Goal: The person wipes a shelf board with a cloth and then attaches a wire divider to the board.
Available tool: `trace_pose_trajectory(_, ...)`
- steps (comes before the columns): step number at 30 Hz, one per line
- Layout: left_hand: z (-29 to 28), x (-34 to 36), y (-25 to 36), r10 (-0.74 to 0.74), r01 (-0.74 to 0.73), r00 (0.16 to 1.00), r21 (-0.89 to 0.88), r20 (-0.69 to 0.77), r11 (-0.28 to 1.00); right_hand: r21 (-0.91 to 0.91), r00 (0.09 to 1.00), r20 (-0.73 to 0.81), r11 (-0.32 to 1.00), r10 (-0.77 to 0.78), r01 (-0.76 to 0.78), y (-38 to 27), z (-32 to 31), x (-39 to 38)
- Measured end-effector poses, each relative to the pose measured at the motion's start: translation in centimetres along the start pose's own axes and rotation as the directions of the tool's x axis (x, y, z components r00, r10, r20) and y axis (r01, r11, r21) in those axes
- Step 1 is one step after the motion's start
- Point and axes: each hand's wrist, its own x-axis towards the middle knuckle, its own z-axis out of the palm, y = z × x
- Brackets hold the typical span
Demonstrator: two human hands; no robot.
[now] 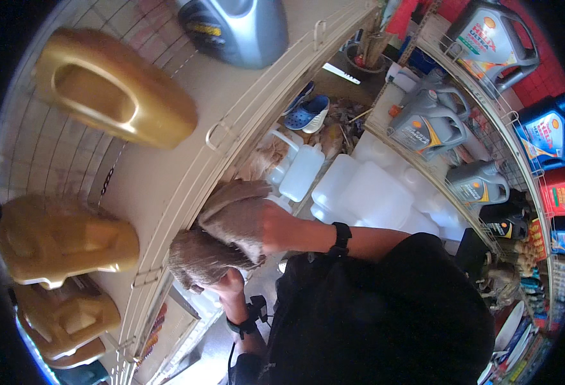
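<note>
In the head view both hands close on a brown cloth (221,234) at the shelf edge (186,186): the right hand (266,226) has its grip on the upper fold, and the left hand (230,282) holds it from below. Beyond the grip lie gold jugs (112,90) on the cream shelf, a grey jug (237,25) farther up, and white plastic canisters (366,192) stand just to the right of the right hand. Grey jugs with yellow labels (427,125) sit on wire racks well to the right.

3 gold jugs (112,86) left (grey, blue jugs (546,131) right).

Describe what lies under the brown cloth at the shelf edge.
The brown cloth drapes over the shelf's front edge, gripped by both the right hand and left hand. The surface beneath is covered.
</note>
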Motion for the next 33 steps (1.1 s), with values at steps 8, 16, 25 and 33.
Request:
trace_pose_trajectory(8, 9.0, 7.0, 5.8, 0.107, -0.198, 0.926, 0.226, 0.361, 0.954, -0.278, 0.864, -0.180, 0.819, 0.470, -0.503, 7.5, -8.4, -3.8)
trace_pose_trajectory(16, 19.0, 12.4, 9.1, 0.196, -0.358, 0.864, 0.291, 0.464, 0.888, -0.406, 0.902, -0.277, 0.811, 0.331, -0.422, 13.2, -13.4, -1.9)
trace_pose_trajectory(25, 24.3, 17.5, 12.3, 0.112, -0.300, 0.854, 0.307, 0.507, 0.903, -0.548, 0.947, -0.191, 0.773, 0.257, -0.320, 17.6, -17.3, -0.3)
trace_pose_trajectory(33, 28.2, 19.8, 13.3, 0.207, -0.357, 0.836, 0.217, 0.508, 0.909, -0.598, 0.632, -0.364, 0.349, 0.684, -0.722, 28.0, -25.0, -2.8)
